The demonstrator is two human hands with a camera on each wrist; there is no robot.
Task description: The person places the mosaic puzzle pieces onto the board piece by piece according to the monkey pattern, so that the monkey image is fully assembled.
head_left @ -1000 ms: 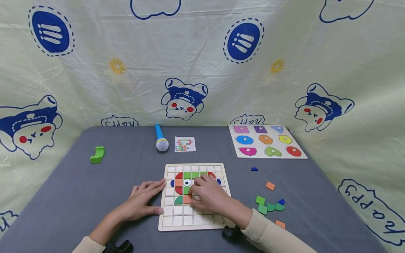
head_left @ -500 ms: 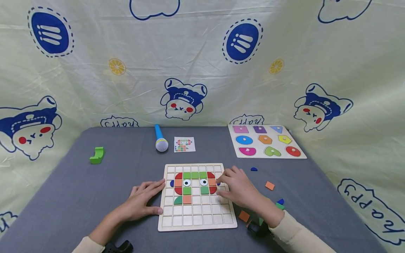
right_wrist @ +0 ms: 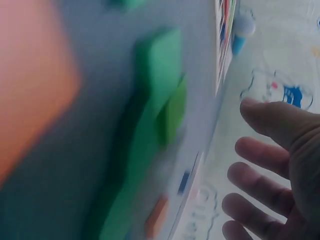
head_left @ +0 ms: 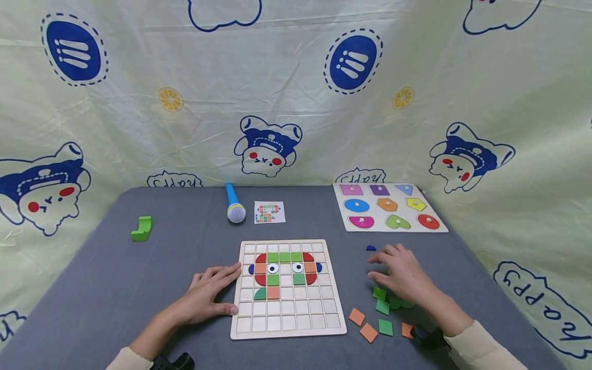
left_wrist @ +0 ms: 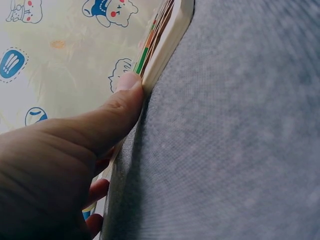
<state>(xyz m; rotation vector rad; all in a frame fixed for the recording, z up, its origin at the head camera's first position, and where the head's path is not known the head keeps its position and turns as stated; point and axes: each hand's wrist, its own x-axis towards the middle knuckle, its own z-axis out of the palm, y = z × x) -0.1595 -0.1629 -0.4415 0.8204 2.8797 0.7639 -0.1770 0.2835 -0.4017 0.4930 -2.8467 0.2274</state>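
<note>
A white gridded board (head_left: 289, 324) lies at the table's middle, with red, green, orange and blue tiles and two eye tiles set in its upper cells. My left hand (head_left: 210, 290) rests at its left edge, fingers stretched out; in the left wrist view the thumb (left_wrist: 127, 85) touches the board's side. Right of the board, my right hand (head_left: 404, 272) hovers over loose tiles, fingers apart and holding nothing. Just beyond its fingertips lies a blue half-round tile (head_left: 371, 248). Below the hand are green tiles (head_left: 382, 307), some partly covered by it. An orange tile (right_wrist: 157, 217) shows in the right wrist view.
Nearer the front lie more orange tiles (head_left: 368, 333) and a green square tile (head_left: 386, 327). Behind the board are a blue toy microphone (head_left: 236, 211) and a pattern card (head_left: 270, 211). A shape puzzle board (head_left: 390, 207) stands back right, a green curved block (head_left: 143, 228) far left.
My right hand has moved right, off the board to the loose tiles, uncovering the second eye and the right-hand board tiles. My left hand has stayed at the board's edge.
</note>
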